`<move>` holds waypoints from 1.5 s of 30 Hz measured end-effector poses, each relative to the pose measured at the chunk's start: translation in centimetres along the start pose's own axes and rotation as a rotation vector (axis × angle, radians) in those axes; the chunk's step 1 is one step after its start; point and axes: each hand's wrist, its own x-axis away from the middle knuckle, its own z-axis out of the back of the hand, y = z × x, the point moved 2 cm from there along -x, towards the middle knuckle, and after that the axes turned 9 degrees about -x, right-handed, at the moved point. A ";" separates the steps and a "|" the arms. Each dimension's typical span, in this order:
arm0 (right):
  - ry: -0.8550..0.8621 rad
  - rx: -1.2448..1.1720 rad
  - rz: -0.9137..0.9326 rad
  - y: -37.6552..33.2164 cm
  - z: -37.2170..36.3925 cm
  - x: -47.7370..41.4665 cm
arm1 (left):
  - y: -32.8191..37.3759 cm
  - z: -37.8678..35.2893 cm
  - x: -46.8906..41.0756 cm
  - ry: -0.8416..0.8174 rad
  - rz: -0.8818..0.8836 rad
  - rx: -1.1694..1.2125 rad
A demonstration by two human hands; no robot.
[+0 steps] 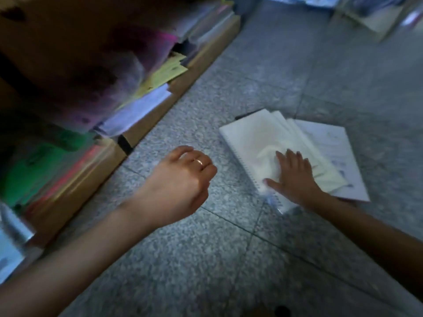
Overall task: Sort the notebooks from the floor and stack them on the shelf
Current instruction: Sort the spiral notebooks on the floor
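White notebook (246,139) under flat right fingers (291,158), left fingers (186,154) curled

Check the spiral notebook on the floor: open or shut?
Open: the notebook shows a bare white page, rumpled under the right hand, with more pages fanned out beside it.

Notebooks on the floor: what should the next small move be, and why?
Probably bring the left hand to the spiral edge and square the pile: the right hand lies flat on the top notebook, the ones beneath are fanned out, and the left hand holds nothing.
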 end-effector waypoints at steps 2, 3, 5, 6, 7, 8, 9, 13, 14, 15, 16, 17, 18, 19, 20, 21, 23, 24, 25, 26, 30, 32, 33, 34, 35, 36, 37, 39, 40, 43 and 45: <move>-0.101 0.062 0.019 0.2 -0.4 0.0 | 0.9 -0.4 -0.6 0.001 -0.024 0.014; -0.164 0.085 0.054 -0.1 -0.7 0.0 | 1.2 -0.6 -0.9 -0.004 -0.029 0.022; -0.213 0.172 0.164 -0.9 -1.0 0.1 | 1.8 -1.0 -1.3 -0.025 -0.035 0.035; -0.190 0.237 0.218 -1.3 -1.1 0.2 | 2.0 -1.2 -1.5 -0.037 -0.038 0.040; -0.150 0.293 0.255 -1.4 -1.4 0.3 | 2.2 -1.4 -1.6 -0.048 -0.040 0.046; -0.110 0.321 0.273 -1.5 -1.5 0.3 | 2.3 -1.5 -1.7 -0.052 -0.041 0.050; -0.076 0.329 0.284 -1.5 -1.7 0.3 | 2.5 -1.6 -1.8 -0.050 -0.037 0.054; -0.021 0.385 0.369 -1.1 -1.5 0.0 | 3.0 -2.1 -1.7 -0.033 -0.018 0.096; 0.003 0.370 0.424 -1.0 -1.4 0.1 | 3.1 -2.2 -1.7 -0.029 -0.015 0.103; 0.032 0.349 0.478 -1.0 -1.2 0.2 | 3.1 -2.3 -1.7 -0.028 -0.012 0.110; 0.058 0.328 0.517 -1.0 -1.0 0.4 | 3.1 -2.4 -1.6 -0.028 -0.010 0.115; 0.082 0.306 0.544 -1.0 -0.8 0.4 | 3.1 -2.6 -1.6 -0.032 -0.005 0.118; 0.101 0.284 0.568 -1.1 -0.6 0.4 | 3.0 -2.7 -1.5 -0.033 0.001 0.122; 0.109 0.264 0.589 -1.1 -0.5 0.3 | 2.9 -2.8 -1.5 -0.036 0.008 0.128; 0.105 0.252 0.610 -1.1 -0.5 0.2 | 2.9 -2.8 -1.4 -0.040 0.014 0.136; 0.098 0.243 0.632 -1.2 -0.6 0.1 | 2.8 -2.9 -1.4 -0.046 0.021 0.143; 0.099 0.219 0.656 -1.1 -0.6 -0.1 | 2.8 -2.9 -1.3 -0.057 0.032 0.151; 0.117 0.205 0.663 -1.2 -0.5 -0.2 | 2.8 -2.8 -1.3 -0.060 0.036 0.154; 0.139 0.195 0.667 -1.2 -0.4 -0.2 | 2.8 -2.8 -1.3 -0.061 0.038 0.157; 0.163 0.191 0.672 -1.1 -0.4 -0.2 | 2.9 -2.8 -1.2 -0.061 0.039 0.159; 0.173 0.198 0.688 -1.1 -0.5 -0.5 | 2.9 -2.7 -0.9 -0.068 0.045 0.169; 0.138 0.242 0.682 -1.1 -0.8 -0.8 | 2.9 -2.7 -0.7 -0.068 0.052 0.181; 0.128 0.262 0.676 -1.1 -1.1 -0.8 | 2.9 -2.7 -0.7 -0.067 0.055 0.184; 0.130 0.273 0.674 -1.0 -1.4 -0.8 | 2.9 -2.7 -0.6 -0.068 0.058 0.187; 0.141 0.278 0.666 -1.1 -1.8 -0.7 | 2.9 -2.7 -0.5 -0.071 0.060 0.190; 0.161 0.279 0.656 -1.2 -2.2 -0.5 | 2.9 -2.7 -0.4 -0.076 0.060 0.194; 0.182 0.282 0.640 -1.4 -2.6 -0.3 | 3.0 -2.7 -0.4 -0.080 0.060 0.200; 0.232 0.298 0.624 -1.7 -3.3 0.0 | 3.0 -2.8 -0.2 -0.085 0.062 0.211; 0.257 0.305 0.625 -1.9 -3.6 0.2 | 3.1 -2.7 -0.2 -0.088 0.065 0.216; 0.310 0.298 0.632 -1.9 -3.7 0.3 | 3.1 -2.9 -0.1 -0.093 0.064 0.230; 0.327 0.303 0.647 -1.9 -3.6 0.1 | 3.0 -3.0 0.0 -0.093 0.071 0.253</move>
